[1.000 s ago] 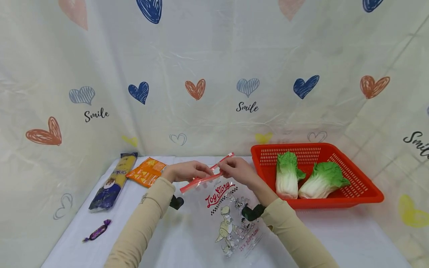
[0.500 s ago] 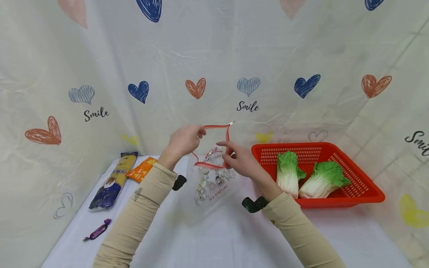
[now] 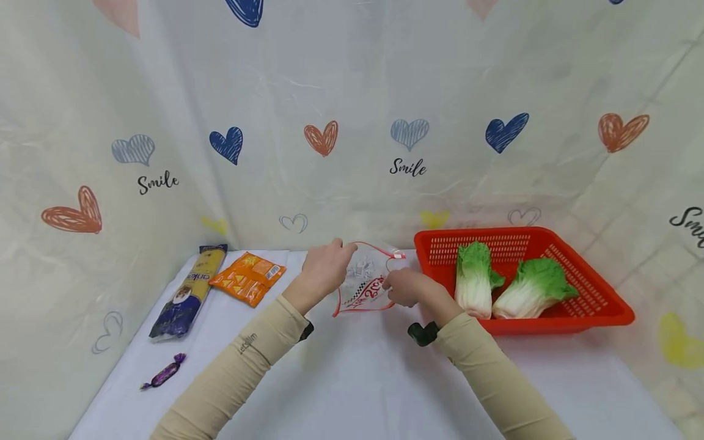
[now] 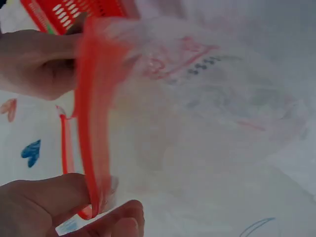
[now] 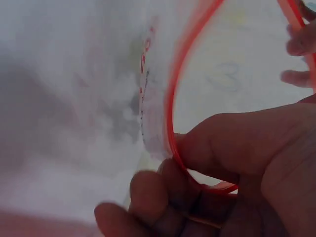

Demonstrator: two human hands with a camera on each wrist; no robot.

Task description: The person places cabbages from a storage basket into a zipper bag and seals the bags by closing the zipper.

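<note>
A clear zip bag (image 3: 360, 287) with a red rim and printed lettering lies between both hands over the middle of the table, its mouth spread apart. With thumb and fingers, my left hand (image 3: 324, 269) pinches the rim at the bag's left. At the opposite side my right hand (image 3: 409, 286) pinches the rim too, thumb against fingers in the right wrist view. The red rim (image 5: 173, 96) curves wide there. Close up in the left wrist view, the bag's side (image 4: 197, 133) hangs flat and see-through, and I make out nothing inside.
A red basket (image 3: 602, 315) at the right holds two Chinese cabbages (image 3: 474, 281). Along the left lie a yellow and blue packet (image 3: 189, 293), an orange snack bag (image 3: 249, 278) and a purple wrapped candy (image 3: 163, 373). A heart-printed curtain (image 3: 352, 201) hangs behind the white table.
Both hands first raised the bag and spread its mouth, then lowered it toward the table. Its mouth stands wider than a second ago, and the printed side has turned.
</note>
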